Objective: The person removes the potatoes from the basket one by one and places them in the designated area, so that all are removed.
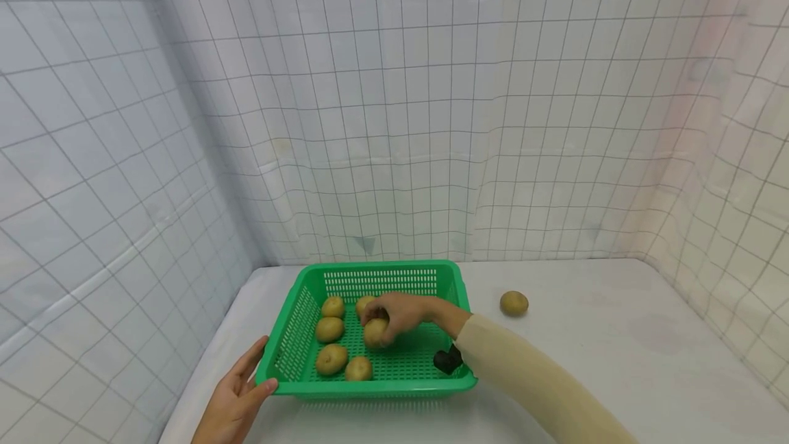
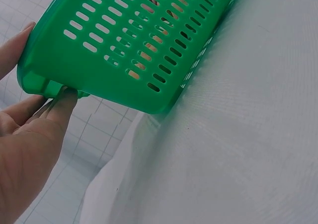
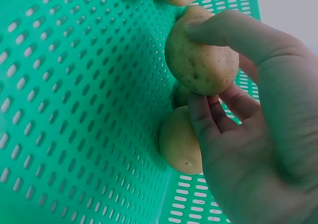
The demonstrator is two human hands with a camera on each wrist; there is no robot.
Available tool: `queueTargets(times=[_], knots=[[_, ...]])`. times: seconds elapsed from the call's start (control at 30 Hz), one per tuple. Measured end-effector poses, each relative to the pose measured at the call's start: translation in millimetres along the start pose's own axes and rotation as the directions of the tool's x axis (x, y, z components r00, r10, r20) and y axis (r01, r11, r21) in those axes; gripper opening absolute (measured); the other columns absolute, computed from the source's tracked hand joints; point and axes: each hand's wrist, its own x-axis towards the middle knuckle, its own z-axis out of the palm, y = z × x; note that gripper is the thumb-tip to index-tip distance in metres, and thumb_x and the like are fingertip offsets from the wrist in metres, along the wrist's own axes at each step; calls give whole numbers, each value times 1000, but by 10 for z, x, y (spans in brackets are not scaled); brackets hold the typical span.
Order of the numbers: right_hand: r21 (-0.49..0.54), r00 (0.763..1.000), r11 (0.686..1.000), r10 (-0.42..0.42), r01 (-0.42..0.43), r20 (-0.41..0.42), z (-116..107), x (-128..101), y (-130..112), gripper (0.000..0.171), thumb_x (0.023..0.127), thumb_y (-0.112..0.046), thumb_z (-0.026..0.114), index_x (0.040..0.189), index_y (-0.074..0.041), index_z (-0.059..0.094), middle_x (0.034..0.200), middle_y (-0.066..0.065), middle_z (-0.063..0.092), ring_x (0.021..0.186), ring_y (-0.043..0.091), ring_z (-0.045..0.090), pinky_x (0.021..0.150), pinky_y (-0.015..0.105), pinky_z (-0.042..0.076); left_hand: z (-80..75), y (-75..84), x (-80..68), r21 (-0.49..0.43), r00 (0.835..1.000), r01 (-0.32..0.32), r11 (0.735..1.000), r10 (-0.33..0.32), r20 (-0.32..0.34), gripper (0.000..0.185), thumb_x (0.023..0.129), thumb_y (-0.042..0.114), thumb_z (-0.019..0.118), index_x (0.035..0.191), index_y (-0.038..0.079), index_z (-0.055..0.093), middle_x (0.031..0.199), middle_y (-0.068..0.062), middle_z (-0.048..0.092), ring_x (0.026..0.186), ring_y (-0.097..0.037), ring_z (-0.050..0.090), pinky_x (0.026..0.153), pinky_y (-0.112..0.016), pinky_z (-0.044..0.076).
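Note:
A green plastic basket point(image 1: 382, 387) with slotted walls stands on the white table, holding several yellow-brown potatoes point(image 1: 331, 360). My left hand point(image 1: 231, 399) grips its near left corner. In the left wrist view, the thumb lies at the outer edge of the rim and the fingers point(image 2: 62, 110) hook beneath it. Inside the basket, my right hand point(image 1: 403, 314) holds a potato point(image 3: 198, 67) between thumb and fingertips. Another potato point(image 3: 181, 139) sits just beneath those fingers in the right wrist view. The loose potatoes gather in the basket's left half.
One more potato point(image 1: 514, 303) lies on the white tabletop point(image 1: 592, 355), right of the basket. White grid-patterned sheets point(image 1: 394, 122) enclose the table at the back and both sides. A small black device point(image 1: 448, 360) shows at my right wrist, beside the cream sleeve.

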Motion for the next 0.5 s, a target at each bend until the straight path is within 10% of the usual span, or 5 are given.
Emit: queueTargets(times=[0.5], knots=[[279, 990, 959, -12, 51, -142, -248, -103, -104, 48, 85, -8, 77, 132, -11, 67, 126, -7, 64, 107, 14, 63, 93, 31, 54, -18, 16, 20, 13, 1000, 3, 1000, -3, -1, 81, 104, -4, 54, 162, -7, -4, 165, -27, -9, 126, 5, 51, 101, -22, 48]])
